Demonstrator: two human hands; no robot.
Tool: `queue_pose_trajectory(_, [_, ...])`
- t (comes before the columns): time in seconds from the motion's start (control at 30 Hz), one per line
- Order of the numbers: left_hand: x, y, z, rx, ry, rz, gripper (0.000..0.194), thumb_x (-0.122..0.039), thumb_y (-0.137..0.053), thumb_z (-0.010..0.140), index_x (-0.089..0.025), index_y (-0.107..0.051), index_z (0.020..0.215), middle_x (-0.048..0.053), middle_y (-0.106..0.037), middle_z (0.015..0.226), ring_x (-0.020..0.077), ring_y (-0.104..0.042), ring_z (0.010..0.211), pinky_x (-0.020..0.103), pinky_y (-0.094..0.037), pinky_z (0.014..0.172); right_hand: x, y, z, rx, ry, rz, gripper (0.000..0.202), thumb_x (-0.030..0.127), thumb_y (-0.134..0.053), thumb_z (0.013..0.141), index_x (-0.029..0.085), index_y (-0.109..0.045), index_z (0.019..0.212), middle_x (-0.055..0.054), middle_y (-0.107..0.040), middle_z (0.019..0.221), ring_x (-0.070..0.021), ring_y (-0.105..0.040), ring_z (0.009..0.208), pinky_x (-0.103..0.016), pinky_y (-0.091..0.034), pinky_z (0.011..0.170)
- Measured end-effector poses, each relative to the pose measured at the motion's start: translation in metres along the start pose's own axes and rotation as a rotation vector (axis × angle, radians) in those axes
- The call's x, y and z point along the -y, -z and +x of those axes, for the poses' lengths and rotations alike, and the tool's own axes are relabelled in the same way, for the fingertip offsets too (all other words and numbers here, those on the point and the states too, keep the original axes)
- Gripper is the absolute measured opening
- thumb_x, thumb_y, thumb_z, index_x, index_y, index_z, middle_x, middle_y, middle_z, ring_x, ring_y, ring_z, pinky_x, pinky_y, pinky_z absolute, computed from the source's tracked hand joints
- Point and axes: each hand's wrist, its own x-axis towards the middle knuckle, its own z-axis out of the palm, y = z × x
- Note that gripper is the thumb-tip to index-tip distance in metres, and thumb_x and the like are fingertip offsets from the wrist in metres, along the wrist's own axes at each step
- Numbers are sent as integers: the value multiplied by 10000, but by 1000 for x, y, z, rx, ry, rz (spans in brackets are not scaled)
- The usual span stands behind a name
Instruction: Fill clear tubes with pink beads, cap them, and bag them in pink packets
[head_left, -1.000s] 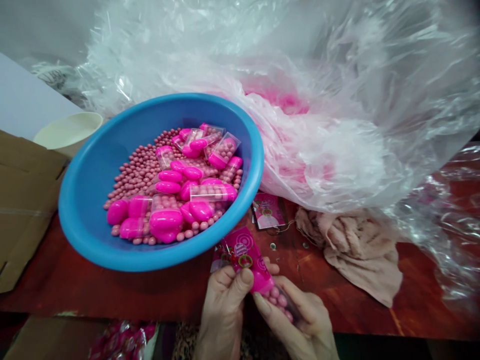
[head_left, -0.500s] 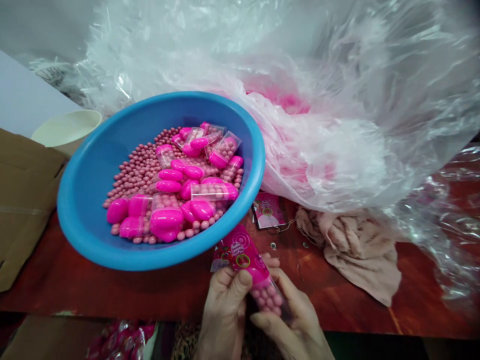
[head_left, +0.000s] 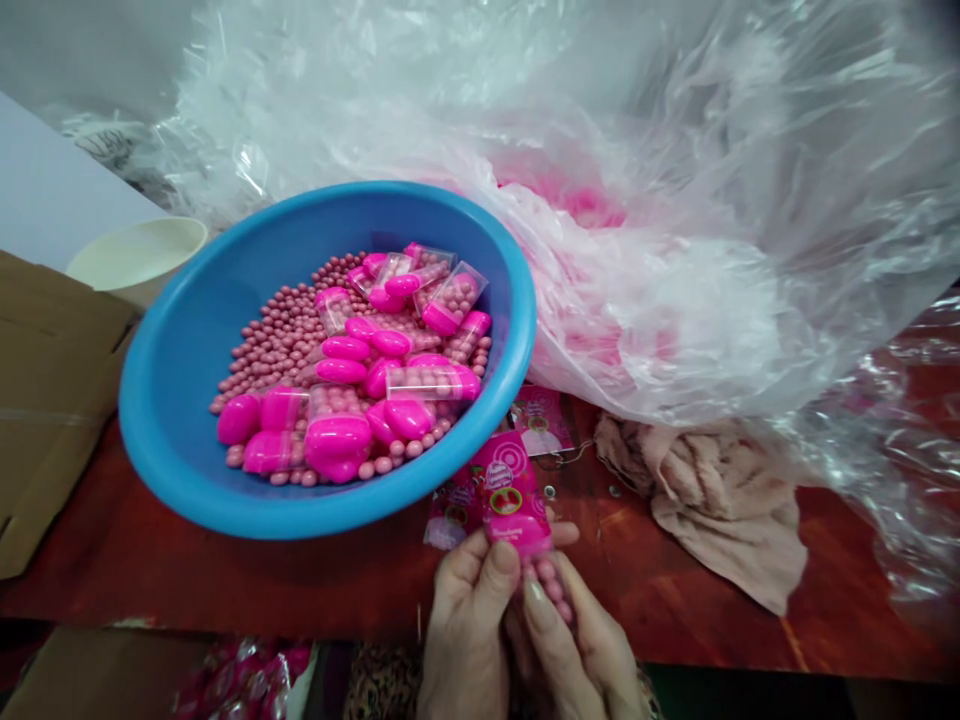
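Both hands meet at the table's front edge around one clear container of pink balls with a printed pink wrapper over its upper part. My left hand pinches the wrapper between thumb and fingers. My right hand grips the ball-filled lower end, its thumb across the front. Up and left of them, a blue basin holds loose pink balls and several clear containers with bright pink caps. More printed wrappers lie beside the basin's right rim.
Clear plastic bags with pink contents fill the back and right. A crumpled beige cloth lies right of my hands. At the left are a cardboard box and a cream bowl. Shiny pink packets sit below the table edge.
Both hands have shifted slightly right with the container, which now stands more upright. My right thumb has moved up from the container's bottom end onto its front.
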Motion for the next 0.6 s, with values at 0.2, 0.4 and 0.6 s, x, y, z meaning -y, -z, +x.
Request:
queue_pose_trajectory(0.2, [-18, 5, -2, 15, -43, 49, 488, -584, -623, 720, -128, -754, 833, 157, -760, 863, 308, -655, 958, 431, -462, 913, 10, 4, 7, 163, -112, 183, 516, 699, -447, 776, 221, -642, 787, -25, -566, 568, -150, -546, 490, -227, -487, 450])
queue_pose_trajectory(0.4, [-21, 9, 4, -57, -185, 161, 411, -538, -678, 697, -148, -734, 815, 104, -758, 840, 291, -647, 941, 433, -440, 923, 2, 14, 2, 187, -172, 241, 480, 671, -511, 764, 205, -626, 763, 10, -495, 519, -107, -459, 411, -200, -426, 384])
queue_pose_trajectory(0.6, [-16, 2, 5, -30, -125, 65, 204, -341, -736, 706, -158, -745, 793, 74, -758, 704, 260, -687, 846, 401, -481, 868, -2, 12, -1, 30, -8, 14, 403, 604, -514, 807, 229, -661, 800, -34, -624, 656, -166, -593, 599, -223, -518, 549])
